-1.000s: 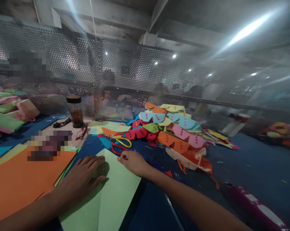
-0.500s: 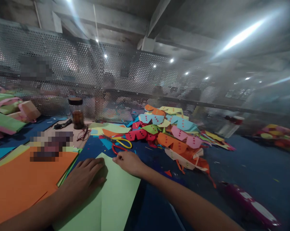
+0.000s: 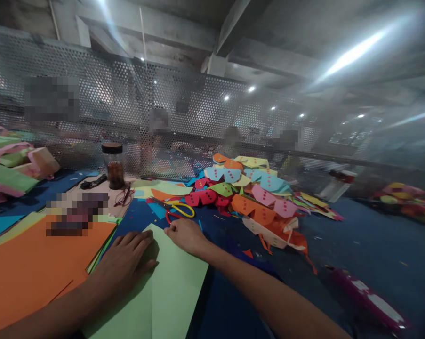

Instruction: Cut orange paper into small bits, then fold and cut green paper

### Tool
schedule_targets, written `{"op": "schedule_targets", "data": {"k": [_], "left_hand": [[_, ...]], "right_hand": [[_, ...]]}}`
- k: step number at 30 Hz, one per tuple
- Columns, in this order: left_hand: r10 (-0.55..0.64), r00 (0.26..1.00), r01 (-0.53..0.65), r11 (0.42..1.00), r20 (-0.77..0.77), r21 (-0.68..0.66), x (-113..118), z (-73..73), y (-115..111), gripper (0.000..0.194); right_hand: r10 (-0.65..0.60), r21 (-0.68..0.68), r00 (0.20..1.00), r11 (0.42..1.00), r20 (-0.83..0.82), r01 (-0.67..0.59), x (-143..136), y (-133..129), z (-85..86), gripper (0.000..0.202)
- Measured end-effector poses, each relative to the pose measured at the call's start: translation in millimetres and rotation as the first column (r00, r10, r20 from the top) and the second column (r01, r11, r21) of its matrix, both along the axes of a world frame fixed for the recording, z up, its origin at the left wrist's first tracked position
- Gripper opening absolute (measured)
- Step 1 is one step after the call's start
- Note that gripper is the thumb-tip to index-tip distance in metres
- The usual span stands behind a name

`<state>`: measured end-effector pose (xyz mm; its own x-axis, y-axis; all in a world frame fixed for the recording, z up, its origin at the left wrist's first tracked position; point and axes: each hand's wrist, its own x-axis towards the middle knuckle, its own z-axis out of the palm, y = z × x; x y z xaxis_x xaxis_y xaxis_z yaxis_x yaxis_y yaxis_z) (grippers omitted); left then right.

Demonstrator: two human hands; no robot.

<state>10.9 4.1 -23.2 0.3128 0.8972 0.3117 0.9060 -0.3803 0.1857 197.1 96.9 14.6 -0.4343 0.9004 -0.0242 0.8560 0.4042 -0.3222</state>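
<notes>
A light green sheet of paper (image 3: 179, 287) lies in front of me on the blue table, with a line like a crease running down it. My left hand (image 3: 134, 252) rests flat on its left side, fingers stretched forward and close together. At the far right edge of the sheet, my right hand (image 3: 187, 238) is closed, its curled fingers and thumb pinching the paper there. Just beyond that hand lie scissors (image 3: 179, 209) with yellow and red handles, partly hidden by it. Orange paper sheets (image 3: 32, 268) are stacked under and beside my left forearm.
A heap of colourful cut-paper masks (image 3: 258, 188) lies ahead to the right. Behind the sheets stands a dark-lidded jar (image 3: 114, 167), with eyeglasses (image 3: 124, 195) beside it. A purple object (image 3: 369, 296) is at right. A perforated metal screen (image 3: 184, 127) borders the table's far side.
The view has shifted very slightly. Both hands keep practically the same place and pose on the green paper.
</notes>
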Motion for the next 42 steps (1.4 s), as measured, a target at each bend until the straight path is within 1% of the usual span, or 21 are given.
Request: {"op": "schedule_targets", "data": {"k": [5, 12, 19, 30, 37, 42], "left_hand": [[-0.003, 1.000, 0.003, 1.000, -0.009, -0.011, -0.1, 1.1, 0.4, 0.042], [-0.004, 1.000, 0.004, 1.000, 0.016, -0.010, 0.2, 2.6, -0.6, 0.041], [0.010, 0.998, -0.010, 1.000, -0.057, 0.012, 0.7, 2.8, -1.5, 0.040], [0.020, 0.993, -0.021, 1.000, -0.120, -0.006, 2.3, 9.7, -2.9, 0.043], [0.007, 0.996, -0.005, 1.000, -0.091, 0.023, -1.2, 3.0, -0.5, 0.044], [0.000, 0.997, 0.000, 1.000, -0.075, 0.009, -3.5, 0.2, 2.0, 0.045]], "right_hand": [[-0.002, 0.002, 1.000, 1.000, 0.003, 0.002, -2.1, 0.9, 0.4, 0.036], [-0.028, 0.019, 0.999, 0.999, 0.023, 0.027, -4.6, -0.4, 1.4, 0.034], [-0.024, 0.024, 0.998, 0.999, 0.052, 0.023, -9.8, 0.6, 3.0, 0.038], [-0.009, 0.043, 0.997, 0.999, 0.076, 0.006, -12.3, 1.4, 2.9, 0.031], [0.003, 0.042, 0.996, 0.999, 0.085, -0.006, -13.2, 3.9, 1.1, 0.033], [0.018, 0.045, 0.997, 0.999, 0.081, -0.022, -19.8, 5.1, -1.6, 0.038]]}}
